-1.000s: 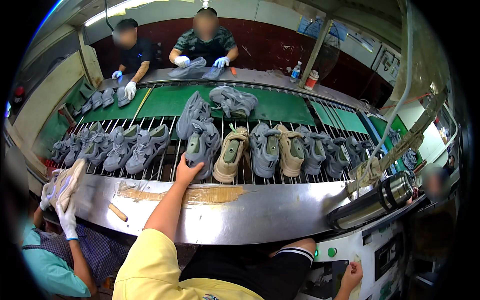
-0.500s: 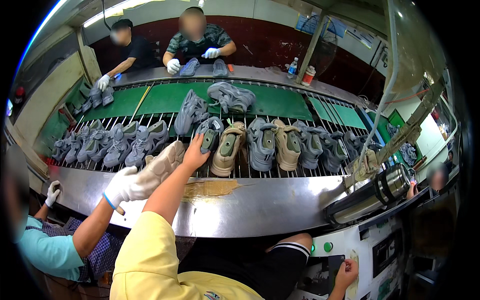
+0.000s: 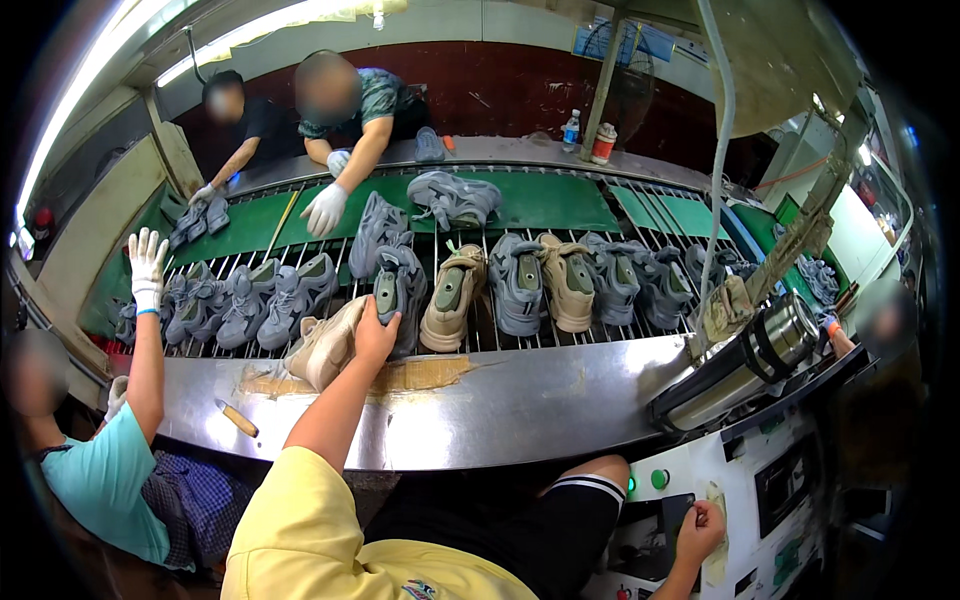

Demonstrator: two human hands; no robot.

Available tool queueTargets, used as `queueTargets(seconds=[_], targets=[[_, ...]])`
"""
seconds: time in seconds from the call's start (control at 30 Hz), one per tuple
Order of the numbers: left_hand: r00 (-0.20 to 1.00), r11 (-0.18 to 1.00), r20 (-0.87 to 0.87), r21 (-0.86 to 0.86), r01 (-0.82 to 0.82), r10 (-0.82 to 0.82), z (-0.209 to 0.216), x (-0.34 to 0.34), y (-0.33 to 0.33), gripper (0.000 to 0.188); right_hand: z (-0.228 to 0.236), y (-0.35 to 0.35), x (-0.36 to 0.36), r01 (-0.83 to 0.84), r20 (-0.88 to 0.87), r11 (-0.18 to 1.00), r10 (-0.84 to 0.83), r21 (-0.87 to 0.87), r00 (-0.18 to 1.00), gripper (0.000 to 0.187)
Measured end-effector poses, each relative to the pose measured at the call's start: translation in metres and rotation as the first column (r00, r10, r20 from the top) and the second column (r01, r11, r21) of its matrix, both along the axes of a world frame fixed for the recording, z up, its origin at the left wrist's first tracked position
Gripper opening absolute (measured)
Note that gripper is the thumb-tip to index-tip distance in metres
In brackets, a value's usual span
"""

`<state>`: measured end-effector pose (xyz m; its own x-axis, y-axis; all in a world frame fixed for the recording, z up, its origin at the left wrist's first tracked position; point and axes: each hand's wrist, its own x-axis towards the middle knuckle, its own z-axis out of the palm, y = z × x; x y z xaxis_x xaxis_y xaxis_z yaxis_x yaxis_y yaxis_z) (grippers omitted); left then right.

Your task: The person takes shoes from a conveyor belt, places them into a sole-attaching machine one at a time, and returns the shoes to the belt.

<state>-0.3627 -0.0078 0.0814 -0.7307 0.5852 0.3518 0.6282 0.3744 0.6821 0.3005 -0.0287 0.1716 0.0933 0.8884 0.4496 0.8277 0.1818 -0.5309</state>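
dark red wall (image 3: pixel 500 100) behind, green-sheeted conveyor (image 3: pixel 560 205) across, shiny steel ledge (image 3: pixel 530 405) nearer, white machine (image 3: pixel 738 490) at lower right. the grey shoe (image 3: pixel 405 272) rests on conveyor bars, heel gripped in the left hand (image 3: pixel 376 340). the right hand (image 3: pixel 702 528) curls by the machine; whether holding, i cannot tell.

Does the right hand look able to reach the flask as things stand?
Probably yes: the flask lies ahead of the right hand, and nothing visible seems to block the way.
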Motion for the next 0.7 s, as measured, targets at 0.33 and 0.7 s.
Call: queueTargets(seconds=[0.33,0.7], targets=[[0.982,0.964,-0.112,-0.236,0.125,-0.155,0.064,-0.035,-0.022,0.029,0.000,-0.002,-0.004,0.036,-0.024,0.999,-0.036,0.005,0.999,0.008],[0.911,0.621,0.400,-0.692,0.369,-0.096,0.045,-0.123,0.020,0.062,0.005,-0.005,-0.006,0.101,-0.024,0.993,-0.102,-0.055,0.994,0.007]])
